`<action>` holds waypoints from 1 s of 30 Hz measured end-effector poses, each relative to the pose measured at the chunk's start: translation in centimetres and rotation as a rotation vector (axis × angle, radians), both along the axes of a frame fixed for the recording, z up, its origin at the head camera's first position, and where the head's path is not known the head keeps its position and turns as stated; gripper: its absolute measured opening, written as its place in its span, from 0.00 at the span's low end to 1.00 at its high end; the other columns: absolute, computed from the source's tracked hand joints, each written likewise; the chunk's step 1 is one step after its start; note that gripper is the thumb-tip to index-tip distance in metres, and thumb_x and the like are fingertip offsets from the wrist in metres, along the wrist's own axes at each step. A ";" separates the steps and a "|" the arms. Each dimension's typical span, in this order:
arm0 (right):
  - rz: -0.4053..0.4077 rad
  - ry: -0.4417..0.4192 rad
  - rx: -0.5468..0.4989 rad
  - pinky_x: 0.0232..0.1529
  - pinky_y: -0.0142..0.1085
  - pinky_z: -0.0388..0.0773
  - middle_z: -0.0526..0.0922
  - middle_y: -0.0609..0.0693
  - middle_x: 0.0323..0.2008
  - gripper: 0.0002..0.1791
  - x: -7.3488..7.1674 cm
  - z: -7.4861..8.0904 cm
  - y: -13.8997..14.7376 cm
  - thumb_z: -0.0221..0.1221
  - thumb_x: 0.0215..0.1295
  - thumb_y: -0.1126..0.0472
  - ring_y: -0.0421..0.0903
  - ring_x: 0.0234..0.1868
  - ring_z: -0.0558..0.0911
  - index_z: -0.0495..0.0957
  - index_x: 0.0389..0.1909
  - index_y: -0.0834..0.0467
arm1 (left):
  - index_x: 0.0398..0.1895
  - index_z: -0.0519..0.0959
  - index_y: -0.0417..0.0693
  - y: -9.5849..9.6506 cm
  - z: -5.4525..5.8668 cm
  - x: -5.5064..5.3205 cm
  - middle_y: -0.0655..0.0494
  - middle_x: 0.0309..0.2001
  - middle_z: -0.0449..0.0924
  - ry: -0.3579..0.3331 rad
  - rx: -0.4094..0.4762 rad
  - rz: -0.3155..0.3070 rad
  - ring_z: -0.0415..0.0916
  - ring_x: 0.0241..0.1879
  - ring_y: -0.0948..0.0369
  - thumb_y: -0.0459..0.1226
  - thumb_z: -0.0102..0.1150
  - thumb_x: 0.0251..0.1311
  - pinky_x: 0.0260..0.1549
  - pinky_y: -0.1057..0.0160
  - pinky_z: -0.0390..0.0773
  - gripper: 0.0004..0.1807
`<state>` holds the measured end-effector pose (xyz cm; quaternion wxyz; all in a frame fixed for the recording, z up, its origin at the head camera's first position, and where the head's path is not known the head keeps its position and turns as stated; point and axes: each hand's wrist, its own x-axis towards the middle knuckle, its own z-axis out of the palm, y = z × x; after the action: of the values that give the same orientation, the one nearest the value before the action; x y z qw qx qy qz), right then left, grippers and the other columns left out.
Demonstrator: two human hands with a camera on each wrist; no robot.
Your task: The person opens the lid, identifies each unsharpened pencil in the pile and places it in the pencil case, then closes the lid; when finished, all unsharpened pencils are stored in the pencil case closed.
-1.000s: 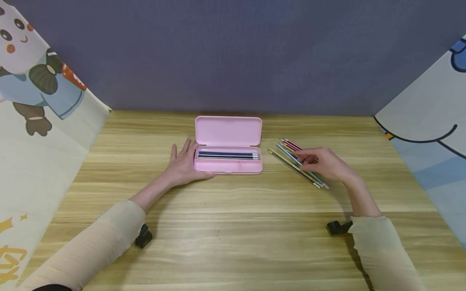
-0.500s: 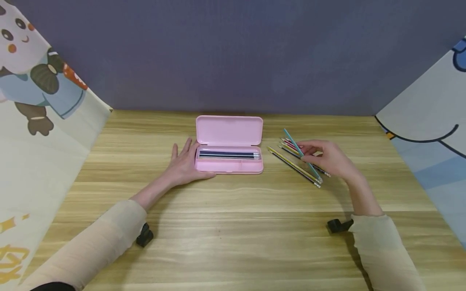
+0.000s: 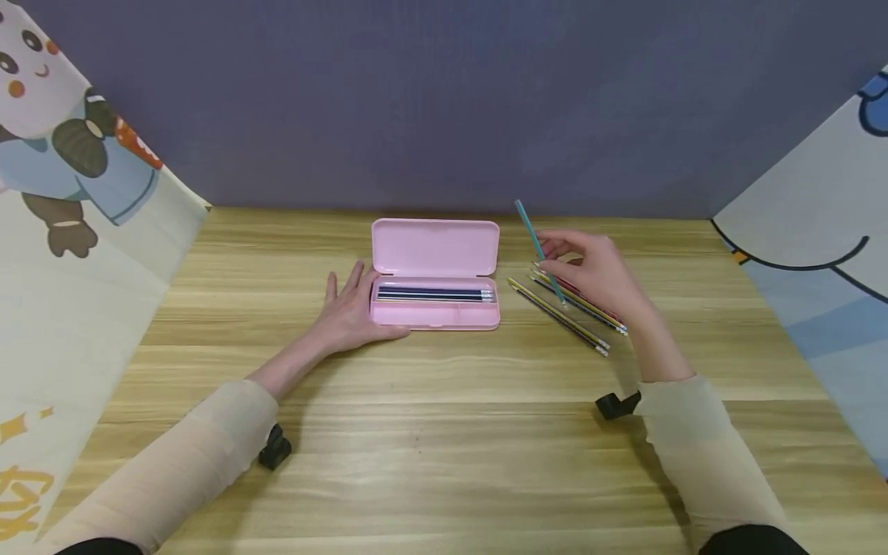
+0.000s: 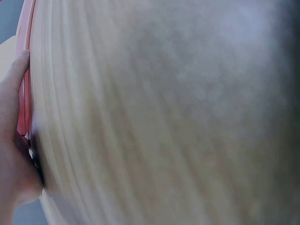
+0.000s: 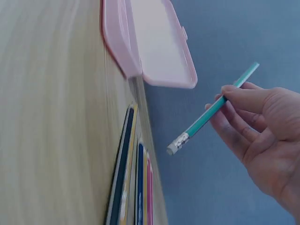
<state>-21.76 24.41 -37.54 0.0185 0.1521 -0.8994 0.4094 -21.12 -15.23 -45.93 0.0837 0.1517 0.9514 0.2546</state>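
Observation:
A turquoise pencil [image 3: 529, 226] is pinched between the thumb and fingers of my right hand [image 3: 590, 266], lifted and tilted above the table. In the right wrist view, the silver band and eraser of this turquoise pencil [image 5: 201, 123] point down towards the table. My left hand [image 3: 347, 317] rests with spread fingers against the left end of the pink pencil case [image 3: 416, 314], the thumb along its front edge. Its lid [image 3: 435, 247] stands raised at the back. Several dark striped pencils [image 3: 433, 294] lie in the case's long rear compartment.
Two yellow-and-black pencils [image 3: 558, 317] lie on the wooden table [image 3: 416, 432] right of the case. Beside them are more pencils [image 3: 590, 307], some dark red, partly under the right hand. A dark blue panel [image 3: 444, 108] rises at the back, with printed panels at both sides.
My right hand has picked the turquoise pencil from the loose pencils, raised it and moved it back and left. The left hand and the case have stayed in place.

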 end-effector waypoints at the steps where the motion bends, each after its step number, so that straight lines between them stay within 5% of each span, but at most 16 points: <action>1: 0.004 0.008 -0.020 0.41 0.23 0.83 0.87 0.56 0.46 0.24 -0.2 0.1 -0.4 0.67 0.67 0.65 0.36 0.45 0.83 0.80 0.64 0.52 | 0.77 0.54 0.51 0.0 0.0 0.0 0.39 0.83 0.48 0.000 -0.005 0.001 0.33 0.85 0.46 0.67 0.73 0.44 0.79 0.36 0.21 0.62; 17: 0.116 0.045 -0.246 0.44 0.26 0.84 0.85 0.61 0.45 0.22 -2.6 0.1 -7.7 0.65 0.67 0.69 0.42 0.44 0.83 0.79 0.62 0.60 | 0.78 0.53 0.50 0.0 0.0 -0.1 0.38 0.83 0.46 -0.003 -0.015 0.000 0.33 0.85 0.46 0.67 0.73 0.45 0.79 0.35 0.22 0.62; 30: 0.228 0.126 -0.080 0.48 0.45 0.87 0.86 0.58 0.45 0.20 -3.9 -1.8 -10.7 0.65 0.66 0.71 0.51 0.47 0.86 0.80 0.59 0.60 | 0.77 0.54 0.50 0.0 0.1 0.0 0.39 0.83 0.48 0.002 -0.006 -0.005 0.33 0.85 0.46 0.67 0.74 0.45 0.79 0.34 0.23 0.62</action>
<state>-25.65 13.72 -39.39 0.0343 0.2781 -0.8563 0.4340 -21.13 -15.26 -45.87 0.0839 0.1541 0.9518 0.2515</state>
